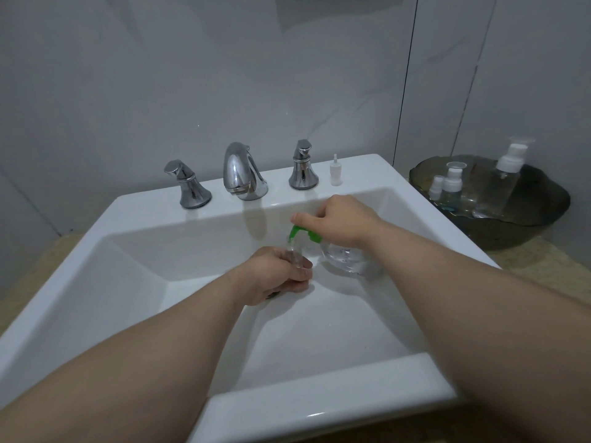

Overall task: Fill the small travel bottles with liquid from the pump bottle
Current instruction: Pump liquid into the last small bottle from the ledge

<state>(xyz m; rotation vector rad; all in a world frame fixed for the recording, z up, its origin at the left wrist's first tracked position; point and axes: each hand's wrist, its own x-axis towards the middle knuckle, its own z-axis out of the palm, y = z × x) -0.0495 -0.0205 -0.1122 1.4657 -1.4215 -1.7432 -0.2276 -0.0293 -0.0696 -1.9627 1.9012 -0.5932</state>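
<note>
Inside the white sink (pixel 134 251), my left hand (pixel 275 276) grips a small clear travel bottle (pixel 295 255), held upright. Its open mouth sits right under the green pump head (pixel 302 233) of a clear pump bottle (pixel 343 257) that stands in the basin. My right hand (pixel 342 219) rests on top of that green pump, fingers curled over it. A small white cap with a thin tube (pixel 334 171) stands on the sink ledge to the right of the taps.
A chrome spout (pixel 241 171) and two chrome handles (pixel 188 183) (pixel 303 166) line the back ledge. At the right, a dark bowl-shaped tray (pixel 524 225) holds a tall clear pump bottle (pixel 502 183) and two smaller white-capped bottles (pixel 447 187).
</note>
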